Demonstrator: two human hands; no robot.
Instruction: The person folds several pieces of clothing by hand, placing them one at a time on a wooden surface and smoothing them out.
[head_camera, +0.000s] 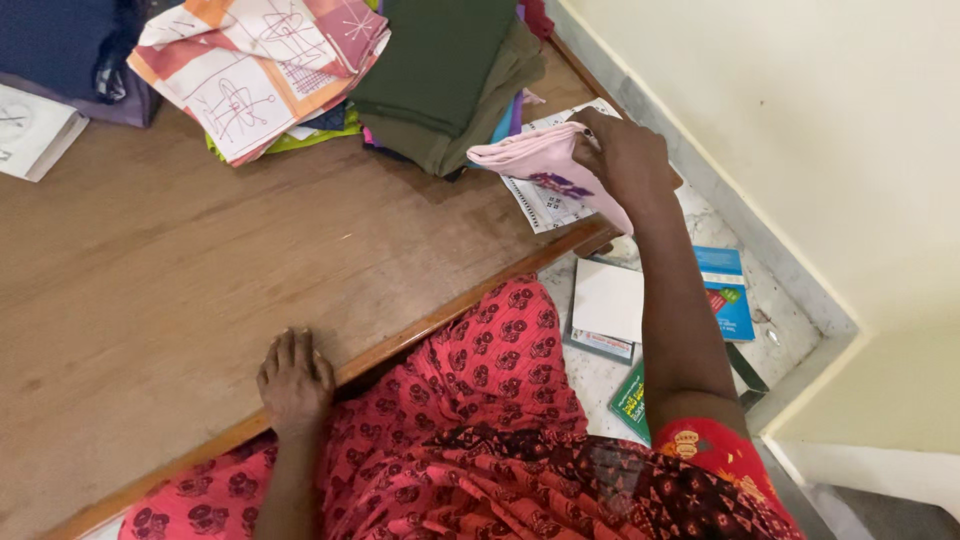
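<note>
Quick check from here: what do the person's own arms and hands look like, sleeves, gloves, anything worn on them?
Both hands are bare, with no gloves. The right arm has a short red patterned sleeve at its top. The left hand and forearm are uncovered; no rings or bangles are visible.

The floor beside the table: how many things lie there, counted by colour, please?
White booklet: 1
Blue booklet: 1
Green booklet: 1, partly hidden by the right arm
Total: 3
</note>
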